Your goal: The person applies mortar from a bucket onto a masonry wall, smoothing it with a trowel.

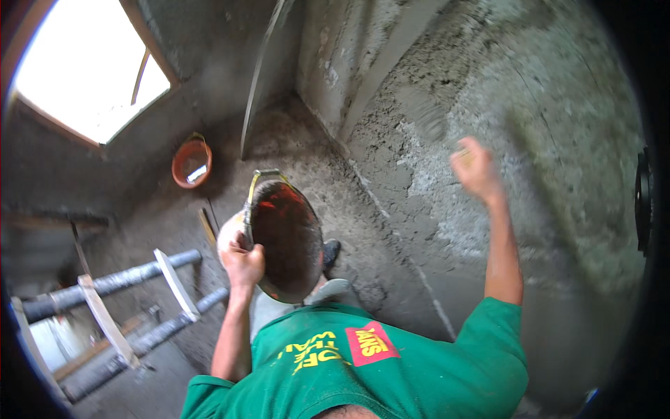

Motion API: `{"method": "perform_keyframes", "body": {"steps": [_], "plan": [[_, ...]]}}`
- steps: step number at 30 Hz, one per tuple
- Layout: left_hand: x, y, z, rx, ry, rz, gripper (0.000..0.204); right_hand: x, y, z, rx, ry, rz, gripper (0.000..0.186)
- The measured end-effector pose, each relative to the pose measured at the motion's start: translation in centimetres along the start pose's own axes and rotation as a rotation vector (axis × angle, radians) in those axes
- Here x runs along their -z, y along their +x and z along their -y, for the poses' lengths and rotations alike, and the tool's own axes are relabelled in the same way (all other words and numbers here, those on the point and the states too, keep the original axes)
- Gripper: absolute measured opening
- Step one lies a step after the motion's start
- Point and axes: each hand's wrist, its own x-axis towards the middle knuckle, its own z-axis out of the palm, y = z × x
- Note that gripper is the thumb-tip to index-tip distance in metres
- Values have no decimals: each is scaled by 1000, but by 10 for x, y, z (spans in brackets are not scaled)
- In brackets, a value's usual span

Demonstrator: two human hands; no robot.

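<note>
My left hand [243, 264] grips a mortar-caked bucket [285, 230] by its side, holding it tilted in front of my legs so that its dark, orange-streaked inside shows; a yellow handle stands at its top. At the right, my right hand [473, 167] is raised before the grey plastered wall [544, 133], its fingers closed on something small and yellowish that blur hides. A patch of fresh, smeared mortar [422, 112] shows on the wall just above and left of that hand. Whether the hand touches the wall, I cannot tell.
An orange bucket [178, 159] with something light inside sits on the rough floor [349, 258], below a bright opening [77, 63]. A long pale strip [255, 84] stands near the corner. At lower left is a ladder-like frame [129, 283] of grey pipes with wooden crosspieces.
</note>
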Motion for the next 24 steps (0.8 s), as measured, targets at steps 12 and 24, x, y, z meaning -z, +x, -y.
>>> {"method": "perform_keyframes", "body": {"steps": [12,24], "plan": [[-8,-27,-75,-418,197,333,24,-261,-187,130,271,-54,668,19],[7,-35,24,-1,-129,-13,28,-216,-139,55,212,575,510,32]]}}
